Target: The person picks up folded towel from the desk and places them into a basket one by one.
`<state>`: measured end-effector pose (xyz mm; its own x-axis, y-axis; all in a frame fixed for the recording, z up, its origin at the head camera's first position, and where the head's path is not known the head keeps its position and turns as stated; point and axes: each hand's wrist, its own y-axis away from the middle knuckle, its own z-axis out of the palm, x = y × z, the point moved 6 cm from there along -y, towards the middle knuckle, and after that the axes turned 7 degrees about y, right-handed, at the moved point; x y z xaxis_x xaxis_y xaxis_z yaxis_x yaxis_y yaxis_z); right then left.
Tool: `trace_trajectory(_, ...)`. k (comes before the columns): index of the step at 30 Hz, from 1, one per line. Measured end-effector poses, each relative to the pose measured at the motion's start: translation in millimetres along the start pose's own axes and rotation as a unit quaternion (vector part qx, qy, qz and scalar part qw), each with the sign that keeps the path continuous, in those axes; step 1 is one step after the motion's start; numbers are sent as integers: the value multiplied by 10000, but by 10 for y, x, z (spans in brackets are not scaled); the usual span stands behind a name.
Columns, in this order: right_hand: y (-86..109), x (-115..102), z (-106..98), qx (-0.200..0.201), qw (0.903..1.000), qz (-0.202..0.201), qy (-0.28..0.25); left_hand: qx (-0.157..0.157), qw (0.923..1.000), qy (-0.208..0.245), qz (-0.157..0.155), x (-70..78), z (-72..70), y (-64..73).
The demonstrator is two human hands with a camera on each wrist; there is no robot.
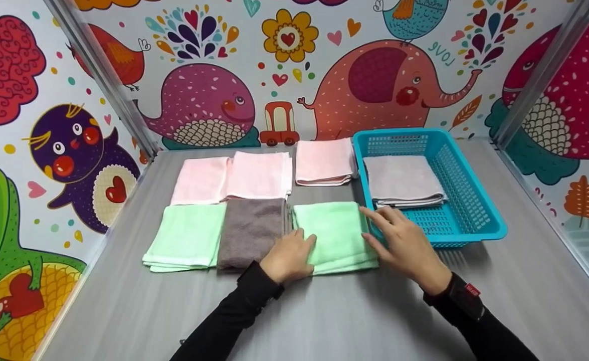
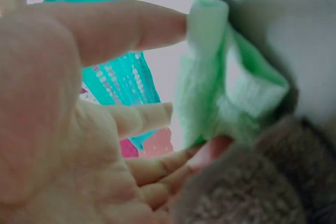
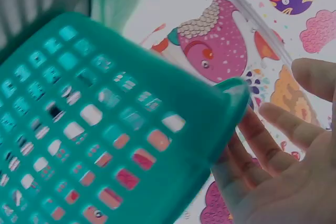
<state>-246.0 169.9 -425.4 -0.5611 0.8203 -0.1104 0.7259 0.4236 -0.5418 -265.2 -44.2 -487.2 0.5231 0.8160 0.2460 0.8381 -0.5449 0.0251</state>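
Observation:
A folded light green towel (image 1: 332,225) lies in front, between my two hands. My left hand (image 1: 288,256) touches its left side, fingers loosely spread; in the left wrist view the thumb and fingertips meet the folded green layers (image 2: 202,85). To the left, the folded brown-grey towel (image 1: 249,230) lies close against that hand. My right hand (image 1: 408,245) is at the green towel's right edge with fingers extended and parted. The blue-green plastic basket (image 1: 489,228) stands right beside it, and the right wrist view has the basket wall (image 3: 194,108) alongside the fingers.
Inside the basket lies a folded pale grey-pink towel (image 1: 403,176). Three folded pink towels (image 1: 260,174) form a back row, and another green towel (image 1: 186,233) lies at the front left. Patterned walls (image 1: 284,75) enclose the grey table (image 1: 314,321) at the back and sides.

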Motion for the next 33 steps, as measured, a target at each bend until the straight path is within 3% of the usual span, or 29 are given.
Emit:
trace_trajectory(7,1,175,120,-284,9986,405,-189,67,9994,-62,329,92,10,218)
trace_trajectory(11,12,195,182,-383,9975,513,-290,178,9977,-381,536,144,-9,345)
trace_trajectory(15,20,169,208,-361,9978,515,-193,593,9958,-531,455,166,-6,385)
trace_trajectory(19,39,48,132,408,9976,265,491,1095,9933,-355,136,187,24,379)
trace_trajectory(22,108,-130,55,1143,9875,168,1072,1362,9897,-424,117,236,49,400)
trace_trajectory(24,168,-253,57,1310,9822,170,1339,1485,9878,-458,86,254,62,408)
trace_trajectory(26,226,-338,120,1117,9815,191,1544,1574,9865,-440,-44,256,64,410)
trace_trajectory(29,291,-325,267,386,9835,342,1734,1652,9852,-389,-221,261,66,390)
trace_trajectory(33,346,-157,430,-619,9863,576,1417,1565,9867,-332,-272,271,92,342)
